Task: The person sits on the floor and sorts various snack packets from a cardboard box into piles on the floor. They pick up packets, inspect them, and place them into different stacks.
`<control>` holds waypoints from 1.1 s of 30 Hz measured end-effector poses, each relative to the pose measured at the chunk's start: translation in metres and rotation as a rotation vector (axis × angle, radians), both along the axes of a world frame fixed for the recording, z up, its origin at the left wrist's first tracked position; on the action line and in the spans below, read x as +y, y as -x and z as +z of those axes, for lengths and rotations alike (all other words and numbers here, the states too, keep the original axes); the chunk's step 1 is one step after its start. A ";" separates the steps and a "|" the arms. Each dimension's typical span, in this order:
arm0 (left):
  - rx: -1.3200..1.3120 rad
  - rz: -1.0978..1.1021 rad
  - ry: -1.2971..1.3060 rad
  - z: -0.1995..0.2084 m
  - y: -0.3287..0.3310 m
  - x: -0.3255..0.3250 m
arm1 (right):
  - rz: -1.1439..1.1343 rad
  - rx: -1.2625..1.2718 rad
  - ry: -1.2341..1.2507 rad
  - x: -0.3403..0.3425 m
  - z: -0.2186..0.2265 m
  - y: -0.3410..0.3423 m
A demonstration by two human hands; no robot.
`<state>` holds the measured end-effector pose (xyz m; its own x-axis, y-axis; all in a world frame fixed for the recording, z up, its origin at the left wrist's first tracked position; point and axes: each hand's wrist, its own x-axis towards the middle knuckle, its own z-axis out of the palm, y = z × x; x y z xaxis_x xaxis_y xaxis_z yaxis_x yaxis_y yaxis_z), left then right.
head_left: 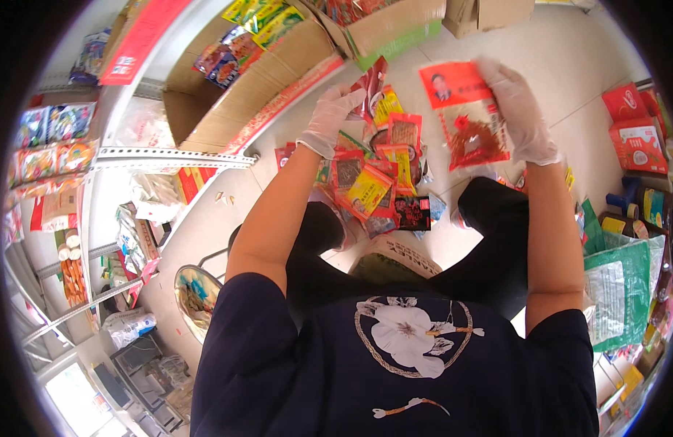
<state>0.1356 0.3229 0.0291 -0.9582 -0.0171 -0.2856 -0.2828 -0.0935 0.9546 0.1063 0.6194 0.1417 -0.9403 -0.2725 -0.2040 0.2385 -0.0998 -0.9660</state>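
Both hands wear thin, translucent gloves, and from where I stand each one is busy: the left hand (327, 122) is closed in a pinch on the lower edge of a dark red packet (372, 86), while the right hand (520, 113) is curled along the side of a larger red-topped packet (470, 138), its fingers bent in and blurred at the tips. Around them, the biggest thing is the pale tiled floor (569, 76), then the metal shelving (172, 158) on the left, with an open cardboard box (276, 81) leaning out over the tiles and a second box with a green band (402, 45) beside it. Between the person's knees and the boxes spreads the heap of packets (349, 172), overlapping every which way, just below the left hand. The red-topped packet hangs to the right of that heap, its clear window showing reddish-brown strands; the smaller dark red one tilts over the heap's far edge. To handle these well, I'd say, hold each by its sealed border rather than squeezing the filled middle, turn the face up and flat, and lift from the top of the heap so nothing beneath slides. A yellow packet (367, 191) lies uppermost, a black packet (412, 213) just beside it, and a few tiny scraps (221, 197) dot the floor near the shelving
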 end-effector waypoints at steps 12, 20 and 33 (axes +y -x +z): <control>0.250 0.143 -0.347 0.110 -0.029 0.042 | -0.228 0.615 -0.097 -0.082 -0.003 -0.009; 0.239 0.188 -0.696 0.119 -0.023 0.056 | -0.326 0.309 -0.024 -0.097 0.005 -0.012; 0.369 0.316 -0.368 0.110 -0.010 0.050 | -0.054 0.135 0.198 -0.120 0.009 0.001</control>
